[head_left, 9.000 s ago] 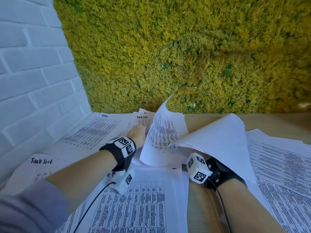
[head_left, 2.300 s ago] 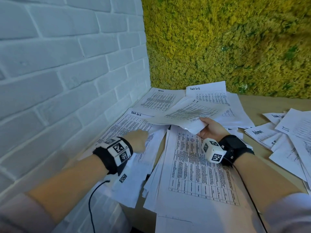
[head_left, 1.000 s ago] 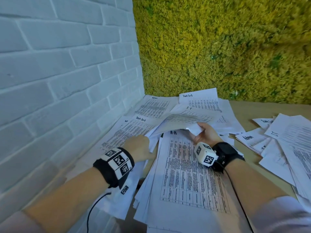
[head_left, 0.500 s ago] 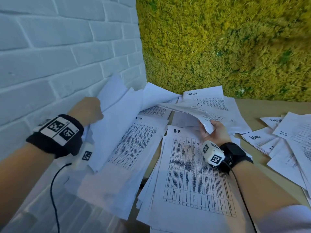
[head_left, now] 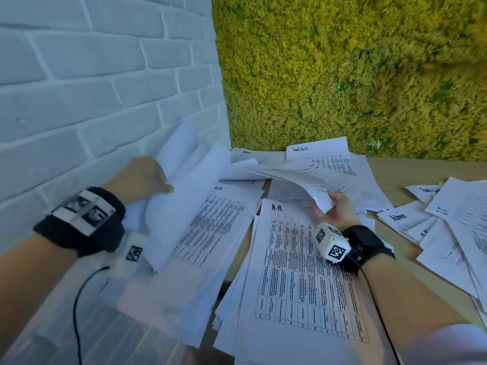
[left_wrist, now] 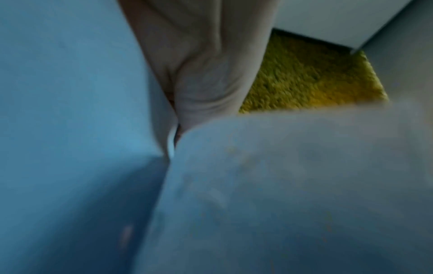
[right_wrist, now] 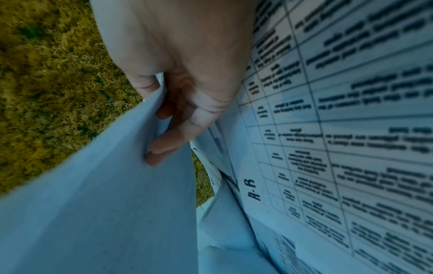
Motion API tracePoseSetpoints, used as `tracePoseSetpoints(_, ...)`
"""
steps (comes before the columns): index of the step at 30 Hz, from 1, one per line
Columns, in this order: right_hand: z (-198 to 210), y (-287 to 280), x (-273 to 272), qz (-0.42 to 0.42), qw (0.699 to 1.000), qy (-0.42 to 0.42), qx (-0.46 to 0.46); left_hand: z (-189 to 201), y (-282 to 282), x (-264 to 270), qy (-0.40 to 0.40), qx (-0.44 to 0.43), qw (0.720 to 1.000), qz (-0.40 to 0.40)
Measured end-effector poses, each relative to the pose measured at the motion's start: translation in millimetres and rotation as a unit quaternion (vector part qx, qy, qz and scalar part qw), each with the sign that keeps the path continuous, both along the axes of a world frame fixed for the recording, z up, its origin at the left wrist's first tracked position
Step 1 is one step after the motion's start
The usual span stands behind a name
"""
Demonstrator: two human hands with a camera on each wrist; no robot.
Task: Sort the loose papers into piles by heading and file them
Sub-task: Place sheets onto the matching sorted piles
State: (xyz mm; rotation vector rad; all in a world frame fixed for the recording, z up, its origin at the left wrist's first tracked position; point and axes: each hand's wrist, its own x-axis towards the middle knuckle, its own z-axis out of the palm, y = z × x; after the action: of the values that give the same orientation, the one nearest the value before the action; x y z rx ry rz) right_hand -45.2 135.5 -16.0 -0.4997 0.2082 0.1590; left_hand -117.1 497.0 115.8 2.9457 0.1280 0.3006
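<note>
Paper covers nearly all of the table (head_left: 411, 168) in front of me, thin printed sheets that I judge to be very light, limp and quick to slide on one another, so any of them will droop and curl once it leaves the surface. Largest is the spread along the table's left edge against the white brick wall (head_left: 87, 83), where my left hand (head_left: 139, 177) has its fingers closed on a bunch of raised sheets (head_left: 181, 185), blank backs toward me and bowed over; the left wrist view shows only blurred paper folded against the palm, so I cannot tell how many sheets I hold. Under them lies a Task List page (head_left: 216, 222). At the near edge sits the H-R pile (head_left: 297, 283), its top sheet a printed grid, edges fanned and untidy. At the right edge lie scattered sheets, among them an Admin sheet (head_left: 398, 216). Toward the far edge, below the moss wall (head_left: 355, 75), another Task List sheet (head_left: 320, 151) lies flat. My right hand (head_left: 333, 212) pinches the near corner of the I.T sheet (head_left: 303, 175), thumb on top and fingers curled beneath, and the page sags away from that corner. I would take such sheets by an edge or corner and support the middle, since a one-corner hold invites creasing or tearing. No folder, tray or other container shows in any view, so I cannot say where the piles get filed.
</note>
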Motion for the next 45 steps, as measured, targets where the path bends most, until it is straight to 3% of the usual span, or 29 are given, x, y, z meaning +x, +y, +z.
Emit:
tracePoseSetpoints(4, -1.9, 0.3, 1.6, 0.001, 1.000, -0.005, -0.006, -48.5, -47.2, -15.6, 0.077, -0.031, 0.986, -0.147)
tracePoseSetpoints(9, -3.1, 0.0, 1.1, 0.009, 1.000, -0.003, -0.014, -86.4, -109.9, -12.3, 0.187, 0.130, 0.965, -0.134)
tracePoseSetpoints(16, -7.3, -2.1, 3.6, 0.022, 1.000, -0.003, -0.002, -105.1, -142.7, -13.2, 0.153, 0.199, 0.961, -0.113)
tracePoseSetpoints(18, -9.0, -3.1, 5.0, 0.036, 0.999, 0.001, -0.017, -103.0, -134.4, -10.6, 0.157, 0.201, 0.962, -0.098)
tracePoseSetpoints(24, -12.3, -5.6, 9.4, 0.049, 0.999, 0.002, -0.019, -53.8, -45.7, 6.2, 0.048, 0.017, 0.999, -0.014)
tracePoseSetpoints(30, -17.1, -4.0, 15.2, 0.027, 1.000, -0.002, -0.010, -5.9, 6.0, 9.1, -0.016, -0.029, 0.997, 0.072)
tracePoseSetpoints(36, -18.0, -4.4, 17.0, 0.045, 0.999, 0.005, -0.011, 1.3, 9.6, 8.8, -0.037, -0.035, 0.998, 0.022)
tracePoseSetpoints(42, -18.9, -4.9, 18.8, 0.043, 0.999, 0.008, -0.004, 8.3, 13.0, 11.2, -0.061, -0.032, 0.997, 0.030)
tracePoseSetpoints(45, -14.8, -4.6, 15.9, 0.033, 0.999, -0.005, 0.001, -2.9, -1.4, 5.8, -0.061, -0.038, 0.997, -0.022)
